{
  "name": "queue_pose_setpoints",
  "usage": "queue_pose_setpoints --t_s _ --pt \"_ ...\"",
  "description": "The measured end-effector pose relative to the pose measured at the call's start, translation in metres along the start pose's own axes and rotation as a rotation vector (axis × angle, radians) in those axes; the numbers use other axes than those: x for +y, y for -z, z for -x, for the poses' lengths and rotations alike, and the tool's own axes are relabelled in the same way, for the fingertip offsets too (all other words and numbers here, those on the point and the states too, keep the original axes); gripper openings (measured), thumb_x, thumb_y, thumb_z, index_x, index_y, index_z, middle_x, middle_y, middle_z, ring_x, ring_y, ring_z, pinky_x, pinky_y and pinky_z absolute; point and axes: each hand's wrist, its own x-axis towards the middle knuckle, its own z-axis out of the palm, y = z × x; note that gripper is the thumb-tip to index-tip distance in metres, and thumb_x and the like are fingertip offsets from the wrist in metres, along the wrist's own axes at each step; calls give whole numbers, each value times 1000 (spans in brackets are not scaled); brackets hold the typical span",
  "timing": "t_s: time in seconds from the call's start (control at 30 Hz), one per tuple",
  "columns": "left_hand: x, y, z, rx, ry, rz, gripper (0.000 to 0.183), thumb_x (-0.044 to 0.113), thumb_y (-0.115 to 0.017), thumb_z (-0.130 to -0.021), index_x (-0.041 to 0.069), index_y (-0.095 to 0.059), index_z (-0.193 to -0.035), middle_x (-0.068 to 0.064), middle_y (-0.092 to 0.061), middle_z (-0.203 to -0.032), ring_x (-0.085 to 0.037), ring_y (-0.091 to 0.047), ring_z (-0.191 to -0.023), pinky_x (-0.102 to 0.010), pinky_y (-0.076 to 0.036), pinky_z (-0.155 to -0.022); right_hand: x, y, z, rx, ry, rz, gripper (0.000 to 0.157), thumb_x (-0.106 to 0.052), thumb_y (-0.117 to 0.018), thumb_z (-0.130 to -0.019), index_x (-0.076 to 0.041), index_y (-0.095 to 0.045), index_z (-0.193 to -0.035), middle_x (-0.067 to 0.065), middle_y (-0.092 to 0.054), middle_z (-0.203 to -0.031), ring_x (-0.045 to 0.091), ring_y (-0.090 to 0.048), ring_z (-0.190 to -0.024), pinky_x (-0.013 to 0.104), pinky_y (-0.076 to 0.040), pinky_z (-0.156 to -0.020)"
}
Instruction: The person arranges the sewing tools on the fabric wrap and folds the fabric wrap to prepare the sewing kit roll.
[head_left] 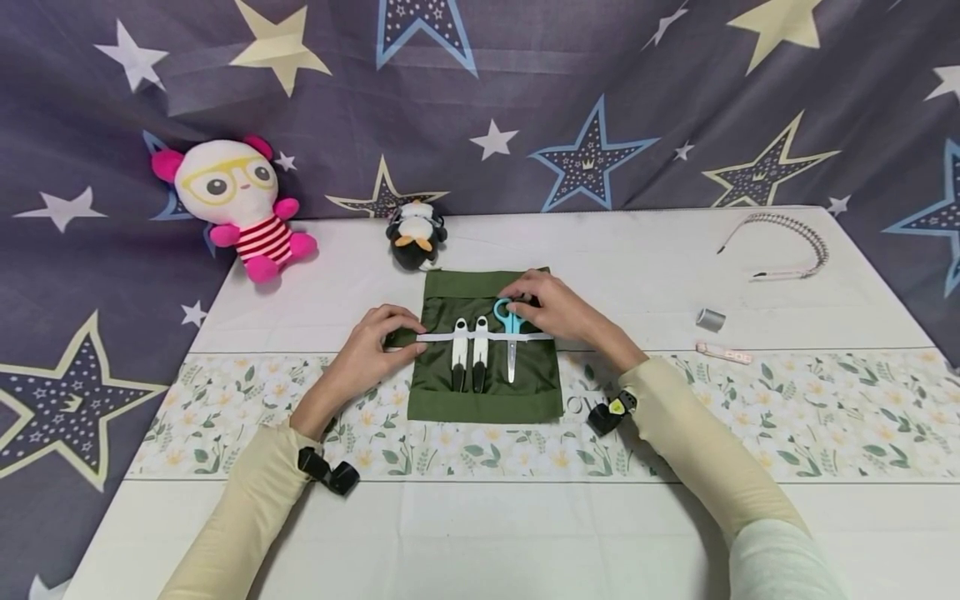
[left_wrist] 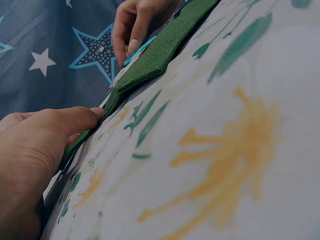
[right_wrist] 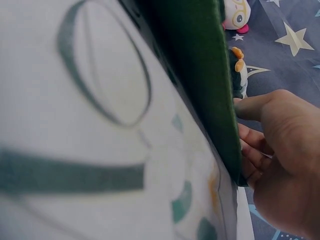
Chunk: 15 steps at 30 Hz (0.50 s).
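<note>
Only the head view shows the scissors' blades [head_left: 512,363]

Head view: right hand [head_left: 555,307] hid part of the scissors [head_left: 513,323]; left sleeve [head_left: 232,508] ran off the bottom. Left wrist: yellow flower print [left_wrist: 240,155] was blurred. Right wrist: top edge cut green pouch [right_wrist: 207,85]; lettering [right_wrist: 75,172] blurred.

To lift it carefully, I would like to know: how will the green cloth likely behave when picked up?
The green cloth shows wrinkles, so it would probably sag. The scissors sit under the white band, so they might slide out if tilted.
</note>
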Motion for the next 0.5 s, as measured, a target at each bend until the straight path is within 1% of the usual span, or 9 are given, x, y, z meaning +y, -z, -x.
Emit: queue_pose_setpoints --t_s 0.13,0.37,0.5 --pt "0 0 0 0 4 -2 24 23 -78 -95 12 -75 -117 -6 -58 -132 -30 -48 -126 -57 -38 -107 0 0 0 4 1 9 28 -9 -63 -105 2 -69 -129 17 -62 -126 28 -58 -106 44 -50 -85" --pt "1 0 0 0 11 0 25 24 -78 -96 13 -75 -118 -5 -58 -133 -29 -48 -126 -57 -38 -107 0 1 1 0 -9 12 30 -9 -64 -104 2 -67 -131 18 -61 -125 29 -59 -108 44 -51 -89" --pt "0 -1 0 5 0 -3 25 24 -78 -96 12 -75 -118 -7 -58 -132 -30 -48 -126 -57 -39 -106 -1 1 1 5 -11 -1 30 -9 -63 -104 3 -66 -132 18 -61 -124 30 -59 -108 44 -51 -90"
